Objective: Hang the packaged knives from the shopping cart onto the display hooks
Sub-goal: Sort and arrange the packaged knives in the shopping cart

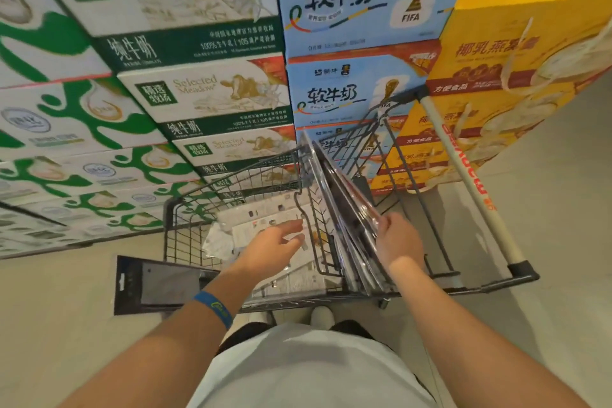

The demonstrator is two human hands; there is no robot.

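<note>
Stacked milk cartons (198, 93) wall off everything from 9 to 1 o'clock, and no display hooks show anywhere, so whatever is lifted probably has to be carried some way. That is the first risk, since slick packs can slide apart in transit. The wire shopping cart (231, 175) sits at centre with its handle (463, 175) running off toward 3 o'clock. Its mesh could catch a pack's corner or hang-hole on the way out. Inside, along the 3 o'clock side, the packaged knives (341, 195) stand on edge as 1 leaning sheaf of clear packs. If only some are gripped, the others may topple flat or fan out. White-carded packs (265, 219) lie flat on the cart floor toward 10 o'clock, and 1 dark package (159, 285) lies outside the cart at 8 o'clock, easy to overlook or step on. The right hand (397, 242) pinches the sheaf's near upper edge, its fingers (385, 225) curled over the plastic with the packs running away from them toward 12 o'clock. The left hand (271, 242) hangs over the flat packs with fingers loosely spread. I cannot tell whether the tips touch them.
</note>
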